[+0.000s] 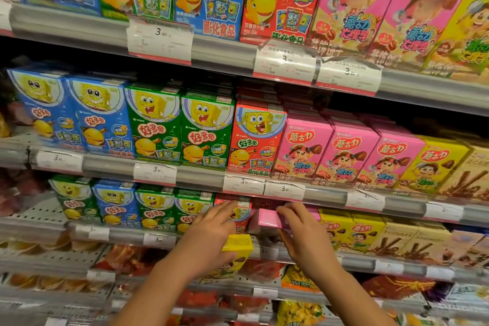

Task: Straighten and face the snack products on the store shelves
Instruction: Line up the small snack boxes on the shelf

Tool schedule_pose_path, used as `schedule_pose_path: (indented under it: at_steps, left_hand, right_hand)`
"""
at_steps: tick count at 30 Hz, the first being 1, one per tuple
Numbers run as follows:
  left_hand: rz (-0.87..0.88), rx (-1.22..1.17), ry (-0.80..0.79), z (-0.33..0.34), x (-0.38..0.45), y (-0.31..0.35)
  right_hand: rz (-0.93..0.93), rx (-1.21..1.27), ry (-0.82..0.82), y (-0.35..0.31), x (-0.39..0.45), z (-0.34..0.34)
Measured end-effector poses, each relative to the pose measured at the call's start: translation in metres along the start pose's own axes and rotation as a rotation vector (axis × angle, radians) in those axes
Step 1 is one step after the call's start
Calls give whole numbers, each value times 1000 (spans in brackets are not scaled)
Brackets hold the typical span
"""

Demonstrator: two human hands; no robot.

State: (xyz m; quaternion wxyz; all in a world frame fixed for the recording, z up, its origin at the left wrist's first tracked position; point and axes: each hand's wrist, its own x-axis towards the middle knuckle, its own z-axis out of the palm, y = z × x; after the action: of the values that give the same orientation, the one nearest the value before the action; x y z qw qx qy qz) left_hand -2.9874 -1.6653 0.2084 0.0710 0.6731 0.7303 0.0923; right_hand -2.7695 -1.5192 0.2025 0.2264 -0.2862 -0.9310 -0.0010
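Note:
My left hand (pixel 211 233) holds a yellow snack box (pixel 238 246) in front of the third shelf, with its fingers stretched up against a red box (pixel 242 213) behind. My right hand (pixel 299 230) grips a pink snack box (pixel 267 219) that sits tilted, top face toward me, on that same shelf. Green and blue boxes (pixel 156 206) stand upright to the left, and yellow boxes (pixel 352 230) stand to the right.
Upper shelves carry upright rows of blue, green, red, pink and yellow boxes (pixel 206 127) behind price-tag rails (pixel 285 190). Brown stick-snack boxes (pixel 412 243) stand at the right. Bagged snacks (pixel 299 278) fill the lower shelves below my arms.

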Motion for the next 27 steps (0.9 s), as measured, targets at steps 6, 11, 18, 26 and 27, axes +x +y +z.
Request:
schedule_pose_path:
  at_steps: [6,11,18,26,27]
  left_hand:
    - [-22,-35,-3,0,1,3]
    - [-32,-64,-5,1,0,4]
    - [-38,-82,-5,2,2,6]
    - [-65,-76,-18,0,0,8]
    - [-67,-86,-21,-1,1,9]
  right_hand:
    - [-59,-81,48,3,7,13]
    - [-82,-105,47,7,20,15]
    - [-90,-124,66,24,26,23]
    - [-103,-144,119,29,33,32]
    - [-105,-160,127,28,34,33]
